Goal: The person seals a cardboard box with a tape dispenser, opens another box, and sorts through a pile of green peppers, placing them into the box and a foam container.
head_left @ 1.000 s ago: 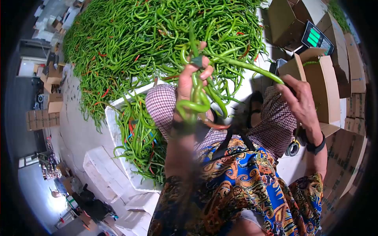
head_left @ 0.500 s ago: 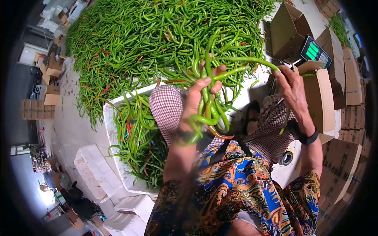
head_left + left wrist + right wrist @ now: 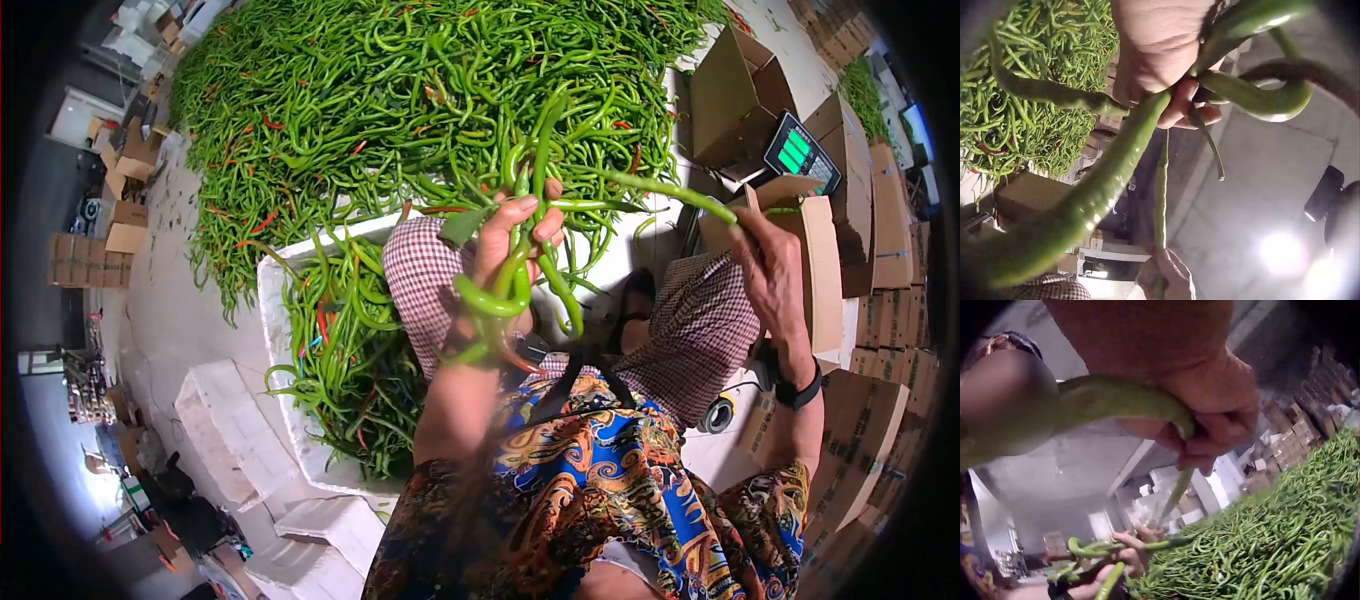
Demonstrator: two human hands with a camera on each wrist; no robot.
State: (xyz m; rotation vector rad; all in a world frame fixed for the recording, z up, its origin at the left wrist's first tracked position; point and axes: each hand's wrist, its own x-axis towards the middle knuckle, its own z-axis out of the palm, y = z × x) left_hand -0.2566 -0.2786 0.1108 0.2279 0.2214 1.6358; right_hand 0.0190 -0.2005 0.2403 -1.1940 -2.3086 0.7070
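In the head view my left hand (image 3: pixel 498 240) grips a bunch of long green peppers (image 3: pixel 515 268), some curled, over my left knee. Fingers of that hand wrap round the bunch in the left wrist view, with a thick pepper (image 3: pixel 1104 181) crossing the foreground. My right hand (image 3: pixel 775 270) pinches the end of one long green pepper (image 3: pixel 670 190) whose other end points toward the left hand. Seen from the right wrist, a green pepper (image 3: pixel 1122 400) passes into the fingers of my right hand (image 3: pixel 1216 425).
A large heap of green peppers (image 3: pixel 400 90) lies ahead. At the left a white foam box (image 3: pixel 275 330) holds more peppers. Cardboard boxes (image 3: pixel 735 100) and a scale display (image 3: pixel 800 155) stand on the right, foam pieces (image 3: pixel 235 430) at lower left.
My right hand has moved a little right and down with its pepper, after dipping left. My left hand has shifted slightly right, and a leaf now shows beside it.
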